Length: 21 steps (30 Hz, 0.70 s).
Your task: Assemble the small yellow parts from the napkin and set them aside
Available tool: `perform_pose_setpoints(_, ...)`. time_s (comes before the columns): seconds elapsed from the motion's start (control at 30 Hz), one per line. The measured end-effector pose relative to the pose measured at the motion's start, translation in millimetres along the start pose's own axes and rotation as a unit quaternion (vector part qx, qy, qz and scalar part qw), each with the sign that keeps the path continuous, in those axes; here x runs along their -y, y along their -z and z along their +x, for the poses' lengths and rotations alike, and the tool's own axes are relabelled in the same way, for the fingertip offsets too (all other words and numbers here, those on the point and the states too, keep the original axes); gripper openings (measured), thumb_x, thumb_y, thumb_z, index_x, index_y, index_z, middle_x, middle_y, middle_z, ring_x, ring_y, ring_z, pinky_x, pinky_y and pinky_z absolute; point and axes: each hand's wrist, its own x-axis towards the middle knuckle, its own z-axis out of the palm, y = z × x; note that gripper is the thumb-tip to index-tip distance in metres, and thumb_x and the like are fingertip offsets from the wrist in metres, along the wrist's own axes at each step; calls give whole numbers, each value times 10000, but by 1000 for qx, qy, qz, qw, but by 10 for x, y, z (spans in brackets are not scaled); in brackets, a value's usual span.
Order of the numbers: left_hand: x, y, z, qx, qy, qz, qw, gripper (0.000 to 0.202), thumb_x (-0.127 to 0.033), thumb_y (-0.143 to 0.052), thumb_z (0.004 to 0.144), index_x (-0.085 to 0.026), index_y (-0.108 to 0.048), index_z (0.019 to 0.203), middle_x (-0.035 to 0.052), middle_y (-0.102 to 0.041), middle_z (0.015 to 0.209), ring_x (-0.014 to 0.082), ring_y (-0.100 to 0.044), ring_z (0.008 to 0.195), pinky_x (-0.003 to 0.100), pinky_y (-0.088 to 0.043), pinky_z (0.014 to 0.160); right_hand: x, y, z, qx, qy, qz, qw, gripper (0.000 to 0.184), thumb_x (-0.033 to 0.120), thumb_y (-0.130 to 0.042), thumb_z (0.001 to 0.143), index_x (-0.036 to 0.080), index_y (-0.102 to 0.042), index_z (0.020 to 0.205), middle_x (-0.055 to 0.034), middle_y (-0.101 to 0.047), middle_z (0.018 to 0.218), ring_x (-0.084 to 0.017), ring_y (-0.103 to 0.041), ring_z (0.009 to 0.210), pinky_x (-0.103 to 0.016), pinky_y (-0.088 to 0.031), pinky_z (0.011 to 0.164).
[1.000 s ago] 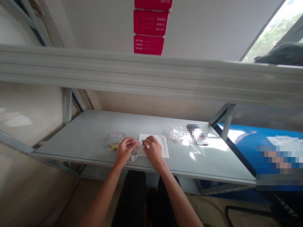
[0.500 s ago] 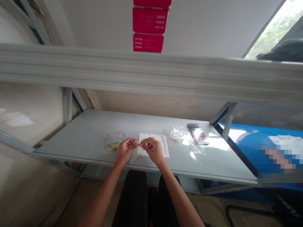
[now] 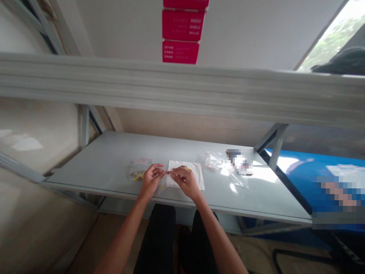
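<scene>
My left hand (image 3: 150, 179) and my right hand (image 3: 185, 179) meet over the front of a grey metal shelf (image 3: 108, 160). Both pinch the top edge of a small clear plastic bag (image 3: 161, 185) that hangs between them, with a tiny yellow piece inside. A white paper sheet (image 3: 196, 173) lies under my right hand, a few small yellow pieces (image 3: 187, 168) on it. Just left of my left hand lies a clear zip bag of yellow pieces (image 3: 136, 170).
More clear plastic bags (image 3: 212, 160) lie to the right on the shelf, beside a blurred-out item. An upper shelf beam (image 3: 182, 91) crosses above. Pink labels (image 3: 180, 36) hang on the wall. A blue surface (image 3: 296, 171) sits at the right.
The hands stay together on the small bag; my right hand's fingers have shifted slightly toward the bag's top edge. The view has drifted a little.
</scene>
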Motion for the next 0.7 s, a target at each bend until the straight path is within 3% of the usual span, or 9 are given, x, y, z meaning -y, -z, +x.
perform_pose_setpoints(0.13,-15,4,-13,20,-9,25,999,430,-457,-782,749,-183,-655,1054,32,-735,814,183,-692,779,242,-497,705,12,-8,14,1,-9,-21,1000,185,304,-617,925,226,-779,884,-64,-739,875,-187,-661,777,-279,-516,673)
perform_pose_setpoints(0.33,-60,-3,-20,68,-25,57,996,394,-442,-776,754,-194,-687,1046,75,-750,976,225,-693,947,289,-514,841,-20,-12,-4,10,-51,-4,999,112,255,-629,865,200,-721,830,-22,-720,789,-130,-616,587,-234,-478,562)
perform_pose_setpoints(0.47,-54,-14,-16,67,-50,73,994,320,-422,-759,777,-186,-703,986,82,-735,1016,224,-679,977,303,-507,887,-22,-13,-17,59,-79,17,995,118,222,-586,869,199,-696,906,-2,-709,763,-104,-595,482,-209,-447,489)
perform_pose_setpoints(0.6,-49,-13,-20,65,-60,84,993,337,-404,-789,745,-191,-713,995,69,-736,991,217,-679,942,296,-510,858,13,53,20,57,-54,-58,995,131,191,-591,872,226,-715,893,0,-721,721,-142,-639,590,-233,-473,596)
perform_pose_setpoints(0.7,-59,-9,-22,29,-53,94,994,316,-404,-797,723,-182,-724,936,55,-742,875,210,-685,848,291,-518,804,-15,128,48,24,-60,-71,995,160,213,-576,898,231,-703,994,-2,-737,755,-154,-652,629,-233,-465,601)
